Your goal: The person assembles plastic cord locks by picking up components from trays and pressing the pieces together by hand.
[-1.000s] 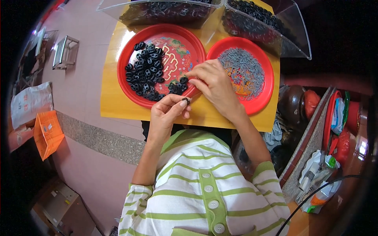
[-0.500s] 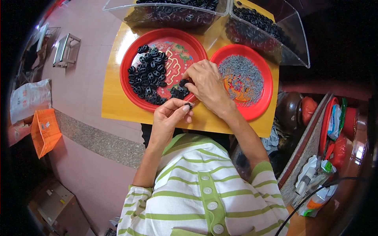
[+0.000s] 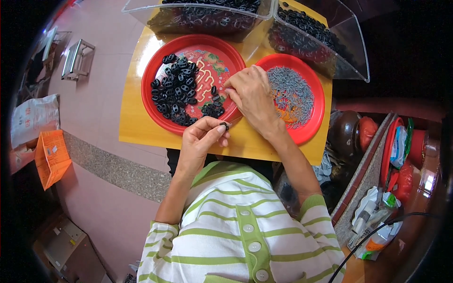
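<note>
Left hand [image 3: 200,137]: grip closed, thumb against fingertips, on a small black piece [image 3: 224,126]; the piece sits just outside the near rim of the large red tray [image 3: 146,87], above the yellow tabletop [image 3: 134,125]; forearm rises from the lower edge. Right hand [image 3: 257,96]: fingers bent, fingertips over the large tray's right side, near a cluster of black pieces [image 3: 213,109]; whether this grip holds anything cannot be told; back of hand faces up, beside the small red tray [image 3: 319,89] of grey pins [image 3: 292,92].
</note>
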{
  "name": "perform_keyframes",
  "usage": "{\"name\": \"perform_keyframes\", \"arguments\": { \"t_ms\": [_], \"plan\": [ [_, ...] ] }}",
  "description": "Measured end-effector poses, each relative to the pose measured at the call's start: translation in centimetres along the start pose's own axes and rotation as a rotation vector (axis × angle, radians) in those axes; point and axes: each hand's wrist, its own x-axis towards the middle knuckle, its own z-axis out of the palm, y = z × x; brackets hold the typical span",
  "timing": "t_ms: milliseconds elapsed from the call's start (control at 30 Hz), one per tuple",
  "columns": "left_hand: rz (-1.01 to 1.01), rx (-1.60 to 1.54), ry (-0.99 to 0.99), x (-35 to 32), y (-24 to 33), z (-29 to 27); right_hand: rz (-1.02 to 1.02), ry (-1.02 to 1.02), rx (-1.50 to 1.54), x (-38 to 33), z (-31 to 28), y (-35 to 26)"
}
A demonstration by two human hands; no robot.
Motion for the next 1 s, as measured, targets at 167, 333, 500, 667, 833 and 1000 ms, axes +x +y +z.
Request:
{"name": "perform_keyframes", "arguments": {
  "t_ms": [167,333,500,667,833,1000],
  "plan": [
    [-0.005,0.000,0.017,-0.1,-0.1,-0.3,0.020,-0.011,0.034,0.3,0.1,-0.1],
    [0.001,0.003,0.021,-0.2,0.1,-0.4,-0.016,0.052,0.063,0.6,1.9,-0.2],
    [0.013,0.001,0.034,-0.3,0.1,-0.5,-0.047,-0.002,0.051,0.7,2.4,-0.1],
    [0.022,0.006,0.024,-0.5,0.2,-0.3,-0.064,-0.014,0.001,0.8,2.3,0.2],
    [0.030,-0.013,0.027,-0.6,0.2,-0.2,-0.044,-0.102,0.046,0.9,0.8,-0.1],
    [0.058,-0.020,0.059,0.0,0.3,0.1,0.195,-0.067,0.291,-0.9,-0.9,-1.5]
  ]
}}
